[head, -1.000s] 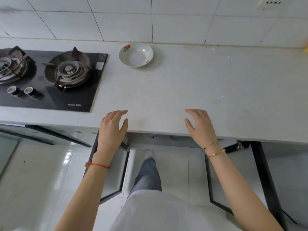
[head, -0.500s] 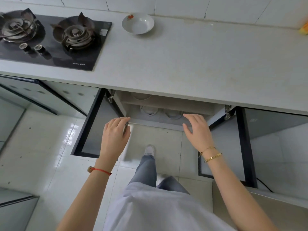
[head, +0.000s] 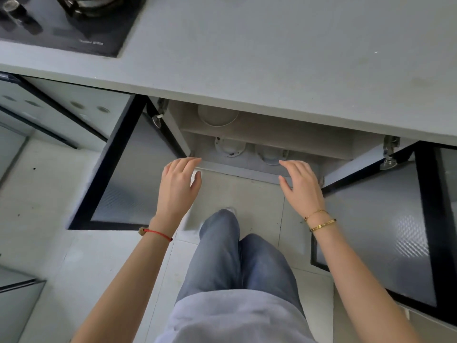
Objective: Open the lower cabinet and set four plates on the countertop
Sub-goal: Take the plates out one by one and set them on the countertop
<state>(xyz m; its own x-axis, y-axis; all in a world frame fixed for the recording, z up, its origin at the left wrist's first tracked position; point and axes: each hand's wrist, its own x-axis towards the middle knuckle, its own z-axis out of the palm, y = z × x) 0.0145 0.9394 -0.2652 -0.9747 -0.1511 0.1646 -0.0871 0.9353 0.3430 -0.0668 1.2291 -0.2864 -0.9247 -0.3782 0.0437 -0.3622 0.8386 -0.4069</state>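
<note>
The lower cabinet (head: pixel 247 129) under the grey countertop (head: pixel 247 58) stands open, both glass doors swung outward. On its upper shelf lies a pale round plate (head: pixel 217 116), half hidden by the counter edge. Two more white dishes (head: pixel 228 147) (head: pixel 270 154) sit on the lower shelf. My left hand (head: pixel 178 186) and right hand (head: pixel 300 186) hover with relaxed fingers in front of the cabinet's bottom edge, holding nothing.
The left door (head: pixel 118 184) and right door (head: pixel 385 219) jut out on either side of my legs. A black gas hob (head: pixel 69 23) occupies the counter's far left. Neighbouring cabinet fronts (head: pixel 61 115) stay closed.
The view has dropped from the countertop to the open cabinet. Both hands came down from the counter edge to the cabinet opening. The white bowl on the counter has left the view.
</note>
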